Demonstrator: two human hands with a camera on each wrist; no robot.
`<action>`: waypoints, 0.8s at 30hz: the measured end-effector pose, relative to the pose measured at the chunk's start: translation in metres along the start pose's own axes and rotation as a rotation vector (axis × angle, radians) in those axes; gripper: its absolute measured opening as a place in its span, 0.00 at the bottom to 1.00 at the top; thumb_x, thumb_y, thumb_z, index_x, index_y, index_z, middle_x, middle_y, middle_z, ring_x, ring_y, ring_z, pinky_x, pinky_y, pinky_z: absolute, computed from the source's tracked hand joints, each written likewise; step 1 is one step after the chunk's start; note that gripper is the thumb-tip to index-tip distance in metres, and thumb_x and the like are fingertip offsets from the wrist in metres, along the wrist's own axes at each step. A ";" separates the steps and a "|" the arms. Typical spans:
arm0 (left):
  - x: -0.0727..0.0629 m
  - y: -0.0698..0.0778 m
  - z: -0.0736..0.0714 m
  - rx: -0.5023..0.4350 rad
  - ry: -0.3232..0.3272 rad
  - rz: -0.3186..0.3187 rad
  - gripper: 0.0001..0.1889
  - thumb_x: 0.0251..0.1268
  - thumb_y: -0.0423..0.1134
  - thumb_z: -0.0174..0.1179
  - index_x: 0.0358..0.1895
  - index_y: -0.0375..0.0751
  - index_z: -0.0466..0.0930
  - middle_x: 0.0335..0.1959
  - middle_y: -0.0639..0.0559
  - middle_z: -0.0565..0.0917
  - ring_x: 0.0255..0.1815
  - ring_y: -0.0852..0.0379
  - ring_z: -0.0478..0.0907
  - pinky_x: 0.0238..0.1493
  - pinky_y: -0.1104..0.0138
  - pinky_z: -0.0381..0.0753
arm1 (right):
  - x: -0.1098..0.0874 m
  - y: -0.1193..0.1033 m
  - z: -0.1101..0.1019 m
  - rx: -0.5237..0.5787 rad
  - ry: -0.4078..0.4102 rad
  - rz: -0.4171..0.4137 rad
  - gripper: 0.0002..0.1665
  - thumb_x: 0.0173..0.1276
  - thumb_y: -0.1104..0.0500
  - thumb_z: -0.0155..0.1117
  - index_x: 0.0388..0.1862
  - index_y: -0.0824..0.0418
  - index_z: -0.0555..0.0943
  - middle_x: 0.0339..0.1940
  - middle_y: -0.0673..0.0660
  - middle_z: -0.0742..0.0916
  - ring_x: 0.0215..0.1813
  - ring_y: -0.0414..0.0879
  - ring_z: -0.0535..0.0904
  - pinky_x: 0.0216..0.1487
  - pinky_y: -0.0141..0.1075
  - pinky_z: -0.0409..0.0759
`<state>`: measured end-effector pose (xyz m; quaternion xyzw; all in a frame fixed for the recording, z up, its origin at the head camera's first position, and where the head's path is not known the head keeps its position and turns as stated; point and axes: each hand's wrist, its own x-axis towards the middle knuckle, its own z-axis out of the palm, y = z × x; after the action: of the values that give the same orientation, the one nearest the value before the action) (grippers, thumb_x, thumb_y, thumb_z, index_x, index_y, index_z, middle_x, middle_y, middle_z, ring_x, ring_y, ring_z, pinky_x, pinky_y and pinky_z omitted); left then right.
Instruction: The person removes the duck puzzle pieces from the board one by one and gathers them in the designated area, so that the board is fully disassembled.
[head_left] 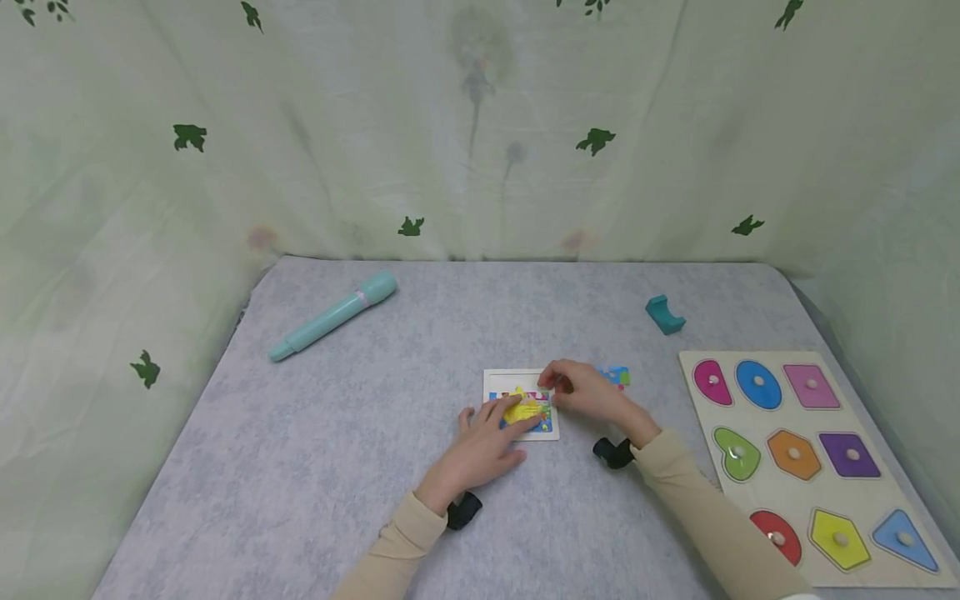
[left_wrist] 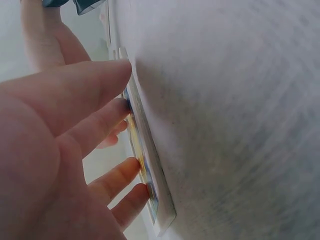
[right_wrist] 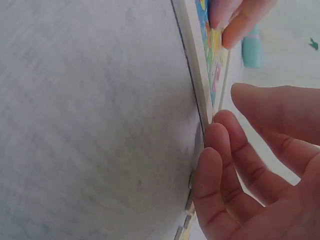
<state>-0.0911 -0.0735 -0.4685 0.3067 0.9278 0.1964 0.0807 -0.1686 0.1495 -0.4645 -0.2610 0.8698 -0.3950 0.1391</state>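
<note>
Head view: on the grey bench (head_left: pixel 300 483) there is a small white puzzle tray (head_left: pixel 504 378), approx. in the middle. The coloured picture w/ yellow figure (head_left: pixel 524 409) fills its lower part; the pale tray floor shows in the upper part. L hand (head_left: pixel 483 454) lies over the picture, grip spread, fingertips on it. R hand (head_left: pixel 592 396) is at the tray's right edge, fingers bent a bit. Just behind R hand, partly hidden, are loose puzzle pcs (head_left: pixel 618 377). Farther right: a board w/ nine knobbed shapes (head_left: pixel 798 418); above it, a teal curved block (head_left: pixel 664 316). Far left lies a teal pen (head_left: pixel 333 321), tilted. In the bg hangs a pale curtain w/ green leaf prints (head_left: pixel 480 108).

L wrist view: the tray is seen from its side, flat on the bench; fingers of L hand are apart, some tips touch the picture.

R wrist view: thumb of R hand stands apart from its fingers, no pinch seen; fingertips are at the tray's corner. Loose pcs lie nr. these fingers, partly covered.
</note>
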 end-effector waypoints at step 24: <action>0.000 0.005 -0.002 0.034 0.006 -0.020 0.26 0.68 0.45 0.59 0.69 0.58 0.68 0.71 0.44 0.60 0.69 0.43 0.56 0.57 0.37 0.53 | 0.000 -0.004 0.012 -0.018 0.001 -0.033 0.15 0.62 0.73 0.61 0.45 0.58 0.80 0.36 0.50 0.80 0.35 0.44 0.72 0.38 0.37 0.73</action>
<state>-0.0890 -0.0709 -0.4647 0.2981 0.9343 0.1808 0.0748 -0.1624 0.1400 -0.4694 -0.2762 0.8690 -0.3896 0.1299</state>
